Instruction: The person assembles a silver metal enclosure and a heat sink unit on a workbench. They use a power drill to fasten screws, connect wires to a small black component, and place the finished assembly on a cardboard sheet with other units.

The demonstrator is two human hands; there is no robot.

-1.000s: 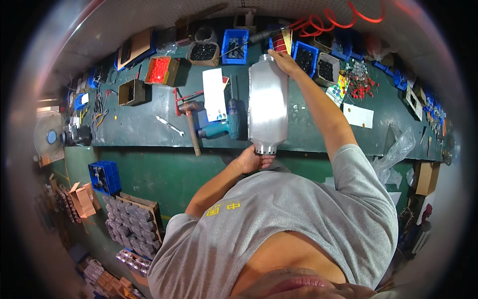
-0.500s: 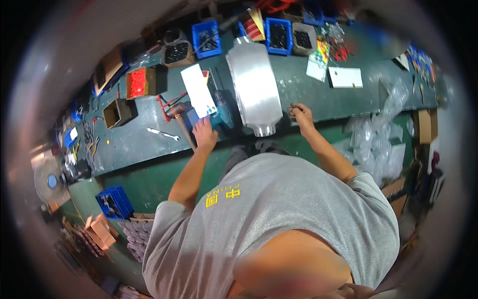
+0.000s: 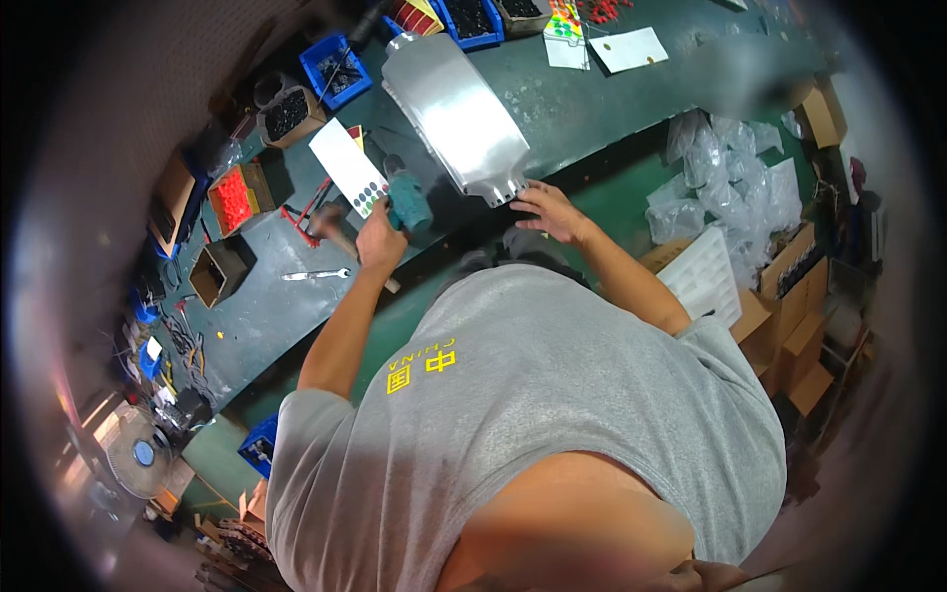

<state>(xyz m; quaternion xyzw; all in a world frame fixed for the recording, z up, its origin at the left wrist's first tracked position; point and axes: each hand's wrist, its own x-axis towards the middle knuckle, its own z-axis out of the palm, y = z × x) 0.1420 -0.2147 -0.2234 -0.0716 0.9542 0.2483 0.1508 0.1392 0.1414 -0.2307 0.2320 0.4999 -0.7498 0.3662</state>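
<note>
A large silver metal canister (image 3: 459, 109) lies on the green bench, with a round neck at each end. At its near neck, which has slots in the rim, my right hand (image 3: 554, 214) touches the edge with fingers stretched and slightly apart. My left hand (image 3: 379, 240) is closed at the handle of a teal power drill (image 3: 410, 204), whose grip it mostly hides. Against those fingers lies the lower end of a white sheet (image 3: 343, 163) with dark and green dots. A hammer (image 3: 335, 232) lies just left of this hand, partly blurred, its handle passing behind my wrist.
A wrench (image 3: 316, 275) and a red-handled tool (image 3: 304, 217) lie on the left. Behind them stand a box of red parts (image 3: 235, 200), an open box (image 3: 219, 271) and blue bins (image 3: 335, 71). Plastic bags (image 3: 730, 173) and a white tray (image 3: 702, 276) are beyond the bench's right edge.
My right hand has moved left to the canister's near neck. My left hand's fingers have curled in at the drill. The whole view has turned and shifted.
</note>
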